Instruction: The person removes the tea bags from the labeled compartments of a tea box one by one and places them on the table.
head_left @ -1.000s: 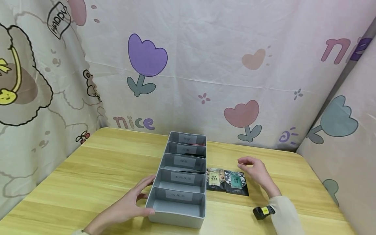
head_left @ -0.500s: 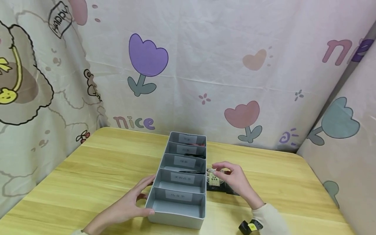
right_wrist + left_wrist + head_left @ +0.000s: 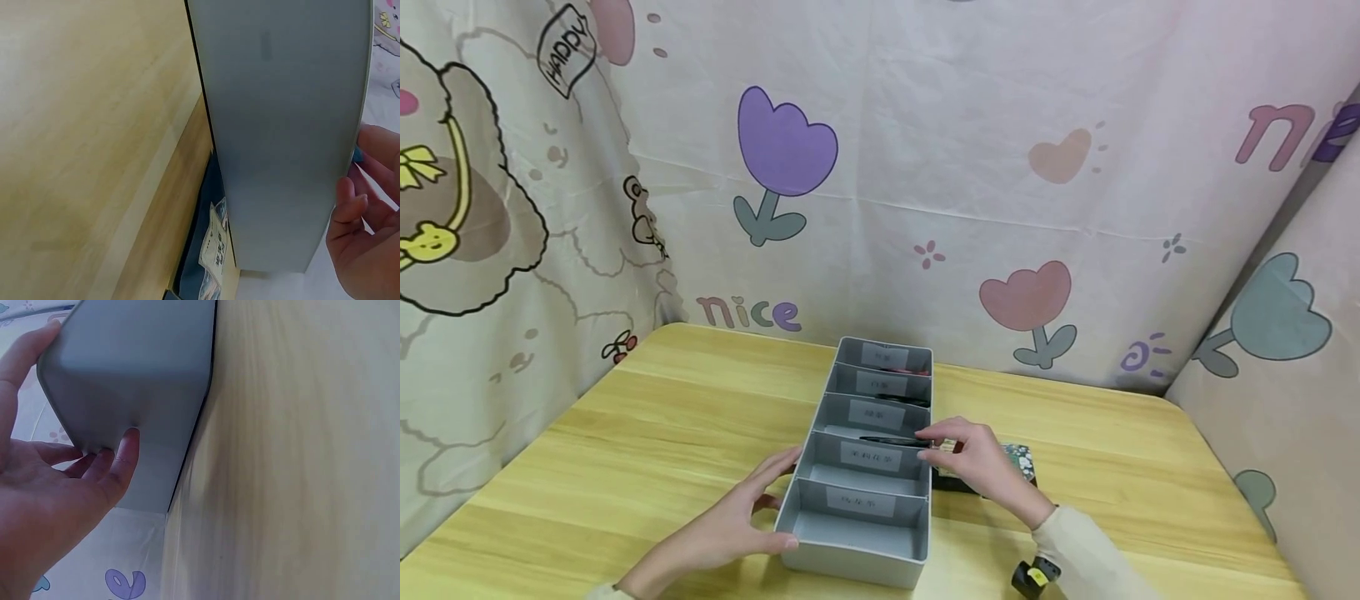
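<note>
A long grey compartment box (image 3: 853,567) stands on the table, each section bearing a paper label. My left hand (image 3: 730,517) grips its near left corner; in the left wrist view the fingertips (image 3: 130,434) press the outer wall. At the right rim, my right hand (image 3: 977,458) pinches the end of a thin dark tea packet (image 3: 887,441) standing in the middle section. A small teal bit of the packet (image 3: 357,154) shows between those fingers in the right wrist view. Beneath this hand, a black packet with a cream label (image 3: 214,247) lies beside the box, partly hidden.
Another packet with a floral print (image 3: 1021,458) lies right of the cream-labelled one. A black packet (image 3: 902,400) and a red-edged packet (image 3: 904,372) stand in the two far sections. A patterned curtain (image 3: 880,167) encloses the wooden table (image 3: 647,433). A black wrist camera (image 3: 1033,577) sits below the right sleeve.
My right hand has moved left from beyond the flat packets, passing over them to the box's right rim, and its fingers have closed on the standing packet. The left hand has stayed on the box.
</note>
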